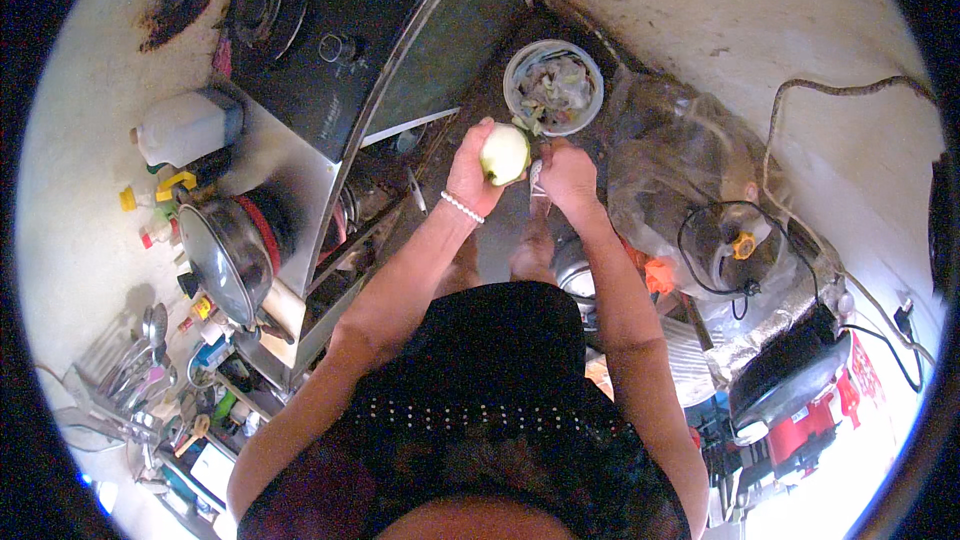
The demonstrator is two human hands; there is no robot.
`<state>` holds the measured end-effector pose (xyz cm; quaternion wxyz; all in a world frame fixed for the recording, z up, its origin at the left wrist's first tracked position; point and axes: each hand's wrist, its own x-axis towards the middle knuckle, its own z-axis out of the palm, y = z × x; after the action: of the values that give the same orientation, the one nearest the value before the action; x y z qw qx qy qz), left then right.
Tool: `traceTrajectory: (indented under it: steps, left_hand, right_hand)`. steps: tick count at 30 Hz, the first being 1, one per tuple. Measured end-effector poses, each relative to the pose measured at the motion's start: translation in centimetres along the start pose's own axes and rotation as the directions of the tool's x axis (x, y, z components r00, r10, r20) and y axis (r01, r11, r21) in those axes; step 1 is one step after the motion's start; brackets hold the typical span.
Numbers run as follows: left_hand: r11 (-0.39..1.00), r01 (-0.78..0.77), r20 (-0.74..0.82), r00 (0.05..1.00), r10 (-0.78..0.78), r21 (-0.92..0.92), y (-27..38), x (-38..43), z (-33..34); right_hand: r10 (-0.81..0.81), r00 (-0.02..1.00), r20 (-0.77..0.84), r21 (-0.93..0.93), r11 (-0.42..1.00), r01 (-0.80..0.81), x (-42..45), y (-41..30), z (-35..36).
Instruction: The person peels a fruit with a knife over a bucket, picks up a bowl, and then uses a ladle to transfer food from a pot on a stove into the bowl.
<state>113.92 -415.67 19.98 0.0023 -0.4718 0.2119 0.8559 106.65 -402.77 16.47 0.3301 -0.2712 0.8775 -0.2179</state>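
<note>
My left hand [474,169], with a pearl-like bead bracelet at the wrist, grips a round, pale, mostly peeled fruit or vegetable [505,154]. Some green skin remains along its lower edge and right side. Close to its right, my right hand [570,174] is curled around what looks like a small hand tool, mostly hidden by the fingers. Strips of green peel [529,122] show between the hands and the bucket. Just beyond both hands, a round white bucket [512,101] on the floor holds plastic wrapping and scraps of peel.
At left, a black glass gas stove [322,97] tops a metal counter, with a lidded pot [225,262] and a plastic jug [187,127] nearby. Clear plastic sheeting [660,157] covers things at right, beneath a hanging cable [772,135]. A slippered foot [537,184] is below my hands.
</note>
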Motion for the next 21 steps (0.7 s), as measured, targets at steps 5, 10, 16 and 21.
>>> traceTrajectory:
  steps: [5, 10, 16, 21]
  left_hand:
    - [1.0, -0.012, -0.071, 0.997, 0.012, -0.007, 0.6, 0.1, 0.1]
    - [0.994, -0.105, -0.056, 0.993, 0.106, 0.018, 0.0, 0.2, -0.9]
    - [1.0, -0.014, 0.052, 0.999, 0.013, 0.017, 0.7, -0.4, -1.0]
    - [0.997, 0.0, 0.044, 0.999, 0.003, -0.075, 0.8, -0.2, -0.9]
  right_hand:
    - [-0.053, 0.976, -0.211, 0.147, 0.985, 0.085, -2.1, -2.2, -1.2]
    - [-0.067, 0.964, -0.259, 0.015, 0.997, 0.073, -1.6, -2.3, -0.7]
    - [0.149, 0.981, -0.122, -0.043, 0.987, -0.155, 0.2, 1.0, 0.3]
    - [0.041, 0.958, -0.282, 0.015, 0.999, -0.038, -1.7, -1.3, -0.8]
